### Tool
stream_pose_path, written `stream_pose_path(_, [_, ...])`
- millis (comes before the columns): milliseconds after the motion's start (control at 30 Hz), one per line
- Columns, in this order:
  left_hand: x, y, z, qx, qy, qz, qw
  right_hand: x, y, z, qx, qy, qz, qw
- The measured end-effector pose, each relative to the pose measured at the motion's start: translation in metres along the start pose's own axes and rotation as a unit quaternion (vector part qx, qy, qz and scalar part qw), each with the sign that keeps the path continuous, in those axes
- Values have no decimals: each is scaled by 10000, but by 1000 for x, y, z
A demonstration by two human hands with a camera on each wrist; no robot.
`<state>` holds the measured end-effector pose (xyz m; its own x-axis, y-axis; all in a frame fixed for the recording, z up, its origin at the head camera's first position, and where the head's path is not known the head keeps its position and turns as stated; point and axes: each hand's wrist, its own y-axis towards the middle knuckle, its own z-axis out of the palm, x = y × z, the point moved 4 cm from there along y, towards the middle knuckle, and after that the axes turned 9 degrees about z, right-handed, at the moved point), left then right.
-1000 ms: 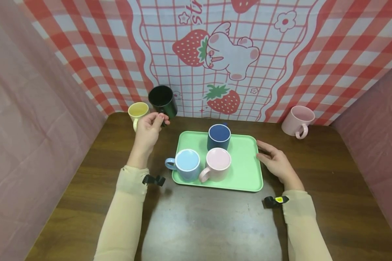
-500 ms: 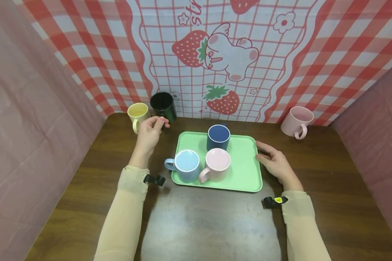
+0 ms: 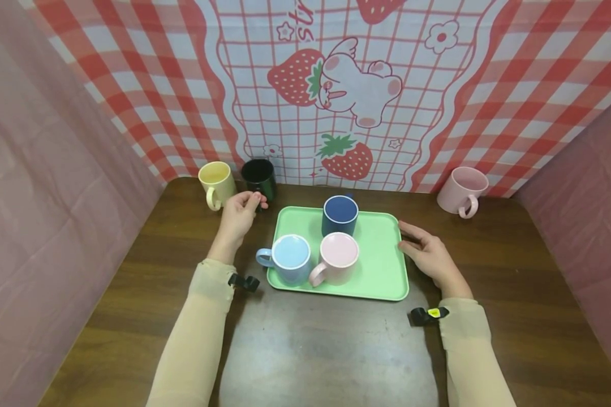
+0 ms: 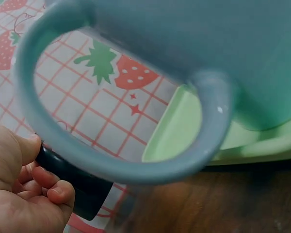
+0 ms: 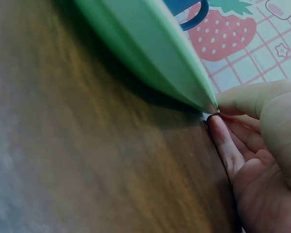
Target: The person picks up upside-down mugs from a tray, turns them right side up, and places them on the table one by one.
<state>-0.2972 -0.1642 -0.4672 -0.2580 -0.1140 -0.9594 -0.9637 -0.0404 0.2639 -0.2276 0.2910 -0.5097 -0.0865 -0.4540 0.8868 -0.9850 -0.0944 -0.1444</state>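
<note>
My left hand [image 3: 237, 213] pinches the handle of a black mug [image 3: 258, 174], which is upright beside a yellow mug [image 3: 216, 180] at the back left. Fingers and handle hide part of its lower side; whether its base touches the table cannot be told. The right hand [image 3: 427, 254] touches the right rim of a light green tray [image 3: 382, 268] with thumb and fingertips. On that tray stand a light blue mug [image 3: 292, 257], a pink mug [image 3: 339, 251] and a dark blue mug [image 3: 340, 212], all looking upside down. The light blue handle [image 4: 26, 73] fills much of the left wrist view.
Another pink mug [image 3: 463, 189] stands upright at the back right of the wooden table [image 3: 315, 350]. A checked strawberry cloth [image 3: 366, 85] hangs right behind the table's back edge. Pink cloth walls [image 3: 56, 186] close off both sides.
My left hand has lowered the black mug and brought it slightly to the right, down beside the yellow mug. The right hand stays at the tray's rim, and the tray has not visibly moved.
</note>
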Motion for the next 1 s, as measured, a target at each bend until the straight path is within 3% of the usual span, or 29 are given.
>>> stream_pose_path(1000, [18, -2, 3, 14, 45, -295, 9996, 0, 1, 1, -44, 16, -167, 9999])
